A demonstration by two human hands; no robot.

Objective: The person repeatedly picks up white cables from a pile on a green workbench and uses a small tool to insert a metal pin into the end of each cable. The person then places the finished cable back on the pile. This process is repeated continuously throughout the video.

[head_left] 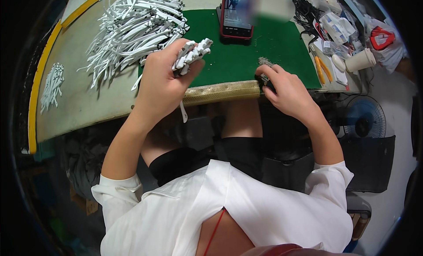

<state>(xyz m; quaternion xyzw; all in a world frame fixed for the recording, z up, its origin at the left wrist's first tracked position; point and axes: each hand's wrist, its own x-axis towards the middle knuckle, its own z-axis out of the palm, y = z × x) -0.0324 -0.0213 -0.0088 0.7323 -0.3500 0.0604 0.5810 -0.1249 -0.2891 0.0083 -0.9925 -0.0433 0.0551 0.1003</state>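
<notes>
A bundle of white flat strips (192,57) is gripped in my left hand (163,75), held over the front of the green mat (229,64). Their thick ends, with small dark and metallic bits, stick out past my thumb and fingers, and one strip tail hangs below the hand. At the mat's front right, my right hand (286,88) curls its fingers at the edge of a small heap of tiny grey pieces (265,61). Something dark shows between its thumb and fingertips, too small to make out.
A large pile of similar white strips (136,31) covers the back left; a smaller bunch (53,86) lies far left. A phone in a red case (237,18) stands at the back. Orange-handled pliers (323,70), a cup (360,60), black cables (305,11) and bags crowd the right.
</notes>
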